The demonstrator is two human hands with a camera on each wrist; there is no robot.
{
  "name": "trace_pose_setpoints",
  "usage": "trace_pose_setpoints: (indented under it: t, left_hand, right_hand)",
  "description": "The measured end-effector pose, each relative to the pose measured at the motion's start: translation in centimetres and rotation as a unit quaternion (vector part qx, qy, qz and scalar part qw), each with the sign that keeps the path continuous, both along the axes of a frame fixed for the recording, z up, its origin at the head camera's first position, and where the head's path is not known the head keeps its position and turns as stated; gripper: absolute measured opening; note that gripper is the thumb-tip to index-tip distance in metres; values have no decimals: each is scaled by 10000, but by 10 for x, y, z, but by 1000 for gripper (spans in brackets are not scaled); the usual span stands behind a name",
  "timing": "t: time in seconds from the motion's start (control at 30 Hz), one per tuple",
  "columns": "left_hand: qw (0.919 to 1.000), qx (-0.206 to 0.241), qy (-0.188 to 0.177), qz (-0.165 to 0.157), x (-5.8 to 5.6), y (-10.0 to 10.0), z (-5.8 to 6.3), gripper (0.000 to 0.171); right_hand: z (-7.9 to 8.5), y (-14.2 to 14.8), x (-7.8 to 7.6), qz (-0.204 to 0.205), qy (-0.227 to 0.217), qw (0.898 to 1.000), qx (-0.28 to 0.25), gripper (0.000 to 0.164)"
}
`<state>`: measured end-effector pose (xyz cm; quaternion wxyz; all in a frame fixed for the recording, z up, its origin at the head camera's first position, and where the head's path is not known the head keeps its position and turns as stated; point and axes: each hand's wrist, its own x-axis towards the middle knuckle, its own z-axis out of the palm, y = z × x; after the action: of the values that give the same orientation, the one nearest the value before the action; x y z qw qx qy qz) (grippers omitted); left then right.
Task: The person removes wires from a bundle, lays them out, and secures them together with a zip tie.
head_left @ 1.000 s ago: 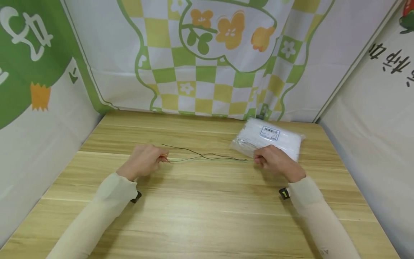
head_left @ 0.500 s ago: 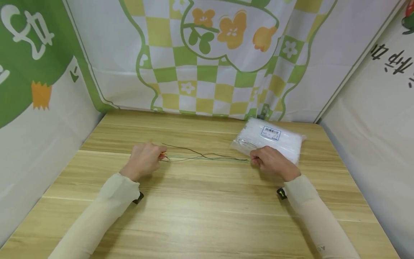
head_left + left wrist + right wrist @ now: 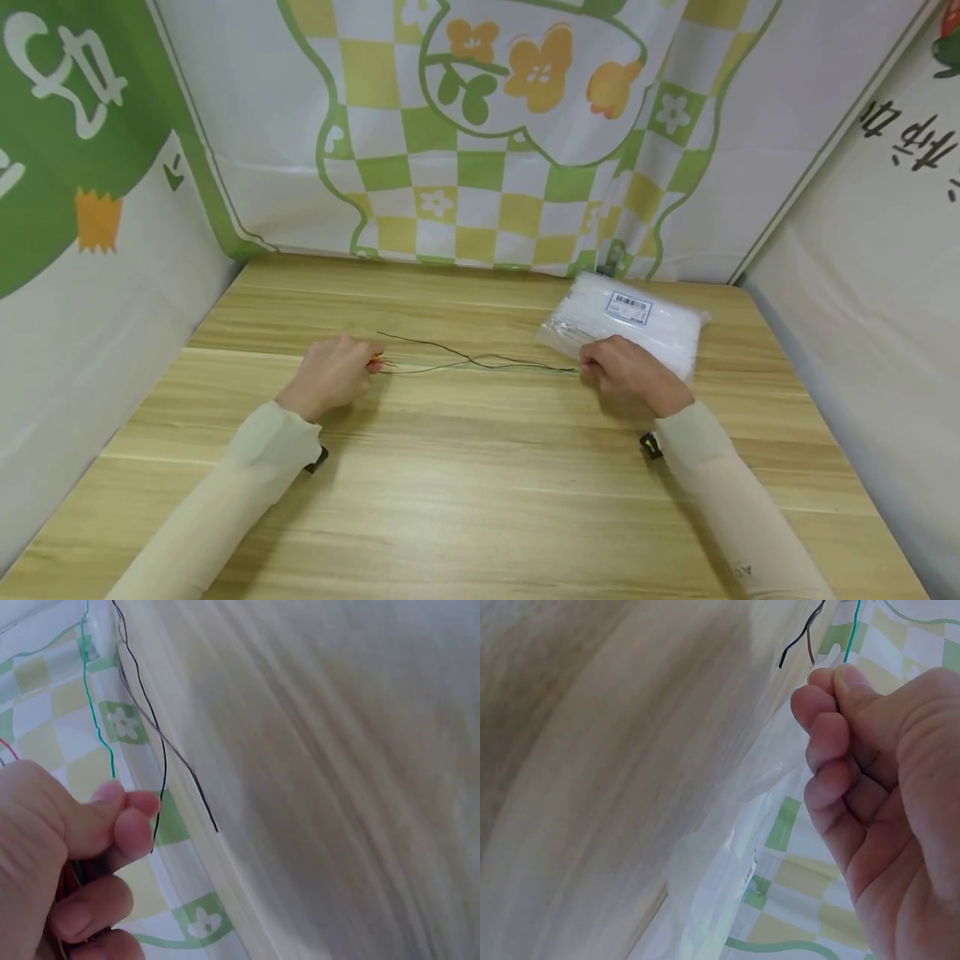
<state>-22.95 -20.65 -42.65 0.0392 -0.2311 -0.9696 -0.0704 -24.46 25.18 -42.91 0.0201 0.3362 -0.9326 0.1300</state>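
Note:
A thin green wire (image 3: 95, 720) stretches between the two hands above the table. My left hand (image 3: 330, 375) pinches one end between thumb and forefinger, while its other fingers curl round a bundle of coloured wires (image 3: 69, 881), mostly hidden in the palm. At the other end, my right hand (image 3: 633, 375) pinches the same green wire (image 3: 851, 634) between thumb and forefinger. A black wire (image 3: 427, 342) and a brownish wire (image 3: 180, 757) lie loose on the table between the hands, crossing each other.
Behind the right hand lies a clear plastic bag (image 3: 671, 329) of white contents with a barcode label (image 3: 628, 307). The wooden table (image 3: 480, 483) meets a patterned cloth (image 3: 480, 200) at the back and printed side walls.
My right hand has moved slightly left from a second ago. The left hand has shifted only a little. Both still hold the green wire, which now hangs a bit closer to the loose wires.

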Motion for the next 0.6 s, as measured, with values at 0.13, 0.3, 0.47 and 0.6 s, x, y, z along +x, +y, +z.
trace_pose_setpoints:
  t: [0.13,0.3,0.47,0.6]
  left_hand:
    - [9998,-47,-121,-133,-1,0,0,19]
    - [9990,-188,-231,-328,-1,-1,0,11]
    - [9985,-202,-339,-373,-1,-2,-2,10]
    - [9982,-58,-475,-366,-2,-4,-2,10]
  right_hand:
    - [-1,-2,-2,12,-68,10000,-31,23]
    - [-2,-8,-5,84,-145,9998,-97,19]
    - [-2,-13,-8,238,82,9996,-109,16]
    - [-2,-17,-9,283,230,9993,-89,18]
